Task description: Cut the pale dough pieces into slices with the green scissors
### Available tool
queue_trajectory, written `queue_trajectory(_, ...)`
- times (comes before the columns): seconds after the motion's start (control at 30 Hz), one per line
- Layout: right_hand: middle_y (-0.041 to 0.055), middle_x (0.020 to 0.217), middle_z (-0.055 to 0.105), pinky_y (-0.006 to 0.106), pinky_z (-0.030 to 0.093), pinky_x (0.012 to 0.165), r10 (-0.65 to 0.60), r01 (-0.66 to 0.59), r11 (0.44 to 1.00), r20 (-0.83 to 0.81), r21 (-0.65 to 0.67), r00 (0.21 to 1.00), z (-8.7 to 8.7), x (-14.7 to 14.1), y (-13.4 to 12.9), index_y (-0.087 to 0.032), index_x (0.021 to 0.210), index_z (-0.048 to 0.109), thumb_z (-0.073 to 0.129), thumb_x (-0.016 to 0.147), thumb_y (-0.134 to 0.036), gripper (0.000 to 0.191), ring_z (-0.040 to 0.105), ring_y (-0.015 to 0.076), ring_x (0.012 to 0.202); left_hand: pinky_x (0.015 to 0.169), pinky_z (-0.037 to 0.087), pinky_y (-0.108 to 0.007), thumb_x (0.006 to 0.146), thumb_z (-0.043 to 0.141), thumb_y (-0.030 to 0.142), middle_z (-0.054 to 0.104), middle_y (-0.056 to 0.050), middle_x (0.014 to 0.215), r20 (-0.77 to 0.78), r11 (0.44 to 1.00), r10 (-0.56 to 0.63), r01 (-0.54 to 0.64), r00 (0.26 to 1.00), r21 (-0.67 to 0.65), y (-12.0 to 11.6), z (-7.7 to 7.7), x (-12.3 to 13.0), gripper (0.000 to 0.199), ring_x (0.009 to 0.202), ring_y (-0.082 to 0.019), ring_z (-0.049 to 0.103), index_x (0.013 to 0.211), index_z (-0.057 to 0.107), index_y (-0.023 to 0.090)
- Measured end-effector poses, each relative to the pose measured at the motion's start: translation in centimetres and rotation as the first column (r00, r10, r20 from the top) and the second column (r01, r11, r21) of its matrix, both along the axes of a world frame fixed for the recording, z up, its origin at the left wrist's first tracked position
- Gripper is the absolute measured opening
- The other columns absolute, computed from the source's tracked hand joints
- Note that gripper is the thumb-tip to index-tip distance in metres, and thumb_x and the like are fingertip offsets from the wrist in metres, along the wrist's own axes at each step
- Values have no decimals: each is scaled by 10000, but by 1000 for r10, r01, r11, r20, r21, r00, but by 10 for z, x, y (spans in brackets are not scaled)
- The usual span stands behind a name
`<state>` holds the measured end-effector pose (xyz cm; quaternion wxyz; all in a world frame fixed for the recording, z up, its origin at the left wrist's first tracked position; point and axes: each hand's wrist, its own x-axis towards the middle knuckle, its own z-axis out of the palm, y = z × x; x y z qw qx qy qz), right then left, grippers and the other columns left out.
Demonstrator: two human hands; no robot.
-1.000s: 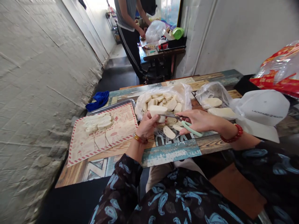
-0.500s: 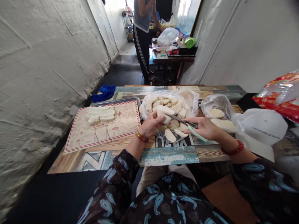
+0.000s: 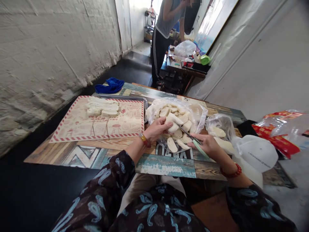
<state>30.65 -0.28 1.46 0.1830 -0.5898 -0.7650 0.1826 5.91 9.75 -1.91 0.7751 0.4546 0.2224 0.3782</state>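
Observation:
In my left hand (image 3: 156, 129) is a thick white piece of bread (image 3: 174, 120), held over an open clear plastic bag (image 3: 201, 112) full of pale bread slices. My right hand (image 3: 207, 143) grips scissors with mint-green handles (image 3: 199, 148). Their dark blades reach the right side of the held piece; whether they cut into it I cannot tell. Loose slices (image 3: 172, 145) lie at the bag's near edge. On the left, several pale pieces (image 3: 109, 112) rest in a row on a printed paper sheet (image 3: 79, 124) with a red striped border.
Beneath the paper, a metal tray (image 3: 145, 104) shows its rim. A blue cloth (image 3: 110, 85) lies at the far left corner. To the right are a smaller bread bag (image 3: 225, 124), a white cap (image 3: 257, 153) and red packaging (image 3: 287, 143). Another person (image 3: 166, 29) stands beyond the table.
The whole view has tilted and shifted. My left hand still holds the bread piece, and the scissors stay against its right side in my right hand.

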Motion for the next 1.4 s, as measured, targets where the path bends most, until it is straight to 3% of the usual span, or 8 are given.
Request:
queue_trajectory(0.23, 147, 1112, 758, 384, 547, 864, -77, 77, 989, 2, -123, 997, 10, -2, -4, -100, 1264, 679, 726, 750, -481, 642, 715, 309, 958, 648, 583, -261, 619, 877, 465, 676, -53, 927, 2, 1000, 0, 0, 1000, -4, -3, 7, -3, 575, 760, -140, 652, 1018, 632, 131)
queue_trajectory(0.43, 83, 968, 758, 329, 556, 771, -39, 6, 956, -107, -293, 994, 19, -5, -5, -117, 1351, 596, 693, 756, -434, 681, 703, 234, 824, 649, 580, -261, 622, 871, 470, 645, -31, 887, 1, 1000, 11, -11, 1000, 10, -5, 9, -4, 544, 729, -125, 637, 959, 610, 132)
queue_trajectory(0.63, 116, 1078, 744, 380, 551, 844, -89, 68, 955, -61, -289, 994, 16, -10, 3, -123, 1361, 588, 749, 695, -427, 749, 698, 258, 891, 627, 564, -246, 646, 844, 487, 639, -40, 906, -63, 998, 4, 0, 998, 68, -7, 7, -1, 528, 754, -130, 626, 961, 618, 129)
queue_trajectory(0.83, 89, 1027, 757, 366, 563, 823, -138, 89, 940, -129, -328, 982, 14, -19, 10, -136, 1352, 600, 753, 698, -393, 718, 707, 240, 863, 623, 563, -246, 676, 818, 477, 641, -38, 911, -108, 994, 22, -10, 994, 107, -6, 7, -1, 494, 773, -141, 632, 969, 621, 132)
queue_trajectory(1.1, 98, 1063, 760, 430, 566, 866, -95, 73, 965, -73, -252, 993, 11, -17, 17, -183, 1348, 620, 778, 695, -398, 706, 716, 284, 923, 611, 553, -241, 685, 813, 461, 667, -56, 942, -112, 994, -7, 20, 994, 110, -5, 2, -1, 476, 791, -158, 648, 994, 644, 141)
queue_trajectory(1.4, 111, 1118, 759, 450, 539, 936, -58, 53, 981, -21, -185, 998, 16, -8, 17, -140, 1265, 689, 769, 715, -454, 638, 704, 325, 1021, 568, 526, -225, 672, 826, 469, 656, -47, 840, -101, 989, -25, 39, 995, 141, -3, 0, -2, 453, 710, -136, 624, 896, 663, 110)
